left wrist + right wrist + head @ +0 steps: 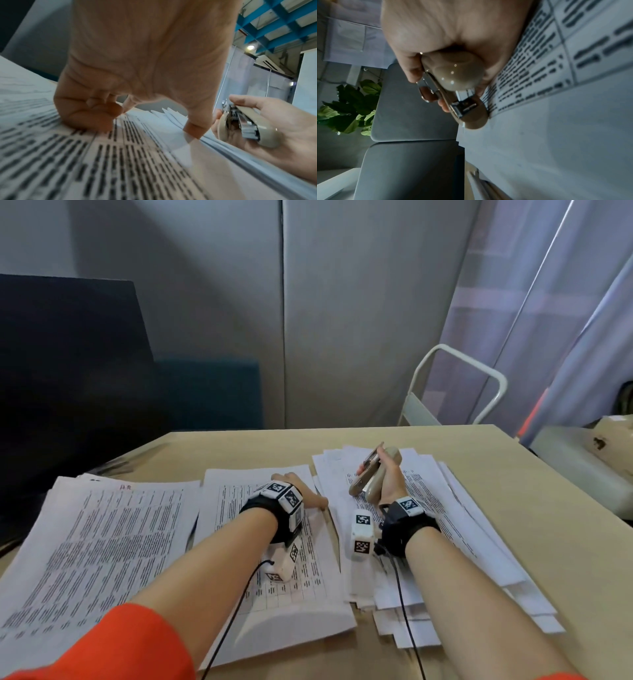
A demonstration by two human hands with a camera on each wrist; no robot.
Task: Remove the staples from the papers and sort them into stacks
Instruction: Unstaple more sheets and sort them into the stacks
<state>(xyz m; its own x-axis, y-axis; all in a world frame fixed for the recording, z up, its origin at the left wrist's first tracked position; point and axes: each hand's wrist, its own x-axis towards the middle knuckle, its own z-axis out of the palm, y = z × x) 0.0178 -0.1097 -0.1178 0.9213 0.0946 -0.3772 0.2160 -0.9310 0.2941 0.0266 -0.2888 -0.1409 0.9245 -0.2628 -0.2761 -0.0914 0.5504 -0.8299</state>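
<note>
Three lots of printed paper lie on the wooden table [534,508]: a left stack [96,542], a middle stack [274,570] and a loose, fanned right pile [455,529]. My left hand [301,491] rests on the far right part of the middle stack. In the left wrist view its curled fingers [92,116] press on the top sheet and the thumb [195,128] touches the sheet's right edge. My right hand [390,477] hovers over the right pile and grips a beige stapler [368,474], nose pointing away; the stapler [458,75] also fills the right wrist view.
A dark monitor [68,378] stands at the table's far left. A white tube-framed cart [479,378] stands behind the table. A beige device on a grey unit [582,463] sits off the right edge. Black cables [407,611] trail from both wrists across the papers.
</note>
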